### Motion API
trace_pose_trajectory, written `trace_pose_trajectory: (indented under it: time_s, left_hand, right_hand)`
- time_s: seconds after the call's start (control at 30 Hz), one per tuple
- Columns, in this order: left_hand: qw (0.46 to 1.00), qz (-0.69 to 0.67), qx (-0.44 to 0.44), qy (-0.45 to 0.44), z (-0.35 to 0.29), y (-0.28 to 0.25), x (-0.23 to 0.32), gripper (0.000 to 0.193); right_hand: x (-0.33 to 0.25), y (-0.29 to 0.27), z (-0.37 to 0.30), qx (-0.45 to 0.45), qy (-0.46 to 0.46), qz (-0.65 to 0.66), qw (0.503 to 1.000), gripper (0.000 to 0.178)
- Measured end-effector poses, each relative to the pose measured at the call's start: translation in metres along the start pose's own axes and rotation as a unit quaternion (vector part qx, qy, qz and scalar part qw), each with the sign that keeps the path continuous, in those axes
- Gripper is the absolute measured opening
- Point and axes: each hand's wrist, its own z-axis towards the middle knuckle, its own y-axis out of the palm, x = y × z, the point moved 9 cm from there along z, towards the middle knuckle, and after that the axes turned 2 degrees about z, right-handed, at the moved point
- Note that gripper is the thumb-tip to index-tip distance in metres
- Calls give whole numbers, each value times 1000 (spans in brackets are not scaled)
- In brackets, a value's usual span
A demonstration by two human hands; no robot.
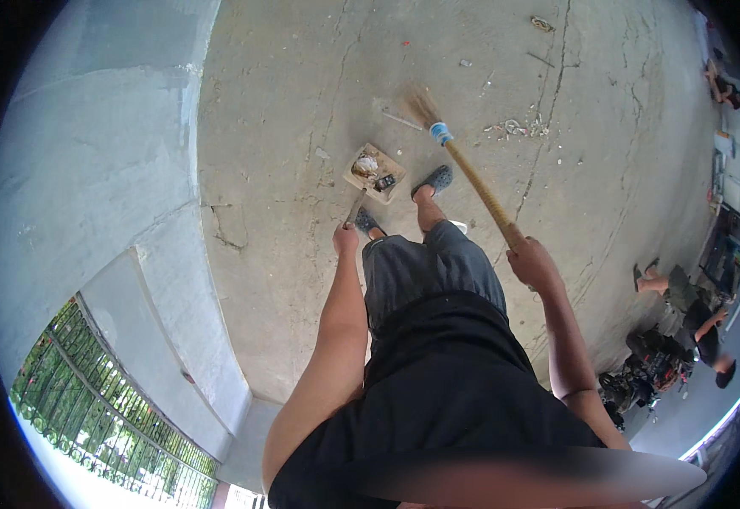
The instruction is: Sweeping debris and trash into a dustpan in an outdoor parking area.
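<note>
In the right hand [535,263], a broom [478,180], bristles [421,103] ahead and leftward.

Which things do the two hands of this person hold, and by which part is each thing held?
The right hand holds the broom by its handle, away from the bristles; the left hand holds the dustpan by its handle.

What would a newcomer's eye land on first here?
Probably the long straw broom, slanting across the upper middle in the right hand, its bristles on or near the concrete floor. Next, the pale dustpan by the person's feet, its handle in the left hand, with whitish debris and a dark object inside. Then the scattered light litter, right of the bristles.
</note>
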Motion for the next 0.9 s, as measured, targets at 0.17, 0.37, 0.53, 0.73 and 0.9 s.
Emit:
trace_pose_trajectory:
  time_s: [0.17, 0.37, 0.53, 0.73, 0.9]
  left_hand:
    - [998, 13, -57, 2, 21, 13, -42, 35]
    - [999, 9, -42, 6, 28, 14, -65, 37]
    - [996, 16, -90, -12, 19, -11, -61, 40]
    - [994, 24, -104, 17, 21, -23, -86, 40]
    - [994, 16, -99, 53, 24, -21, -84, 41]
  right_hand:
    - [-34, 63, -49, -92, 13, -29, 995, 57]
    - [-95, 105, -102, -227, 51, 7, 972, 55]
    - [-126, 106, -153, -142, 15, -24, 989, 55]
    - [-136, 96, -171, -28, 69, -49, 996, 57]
    - [-112, 145, -130, 45, 45, -43, 997, 58]
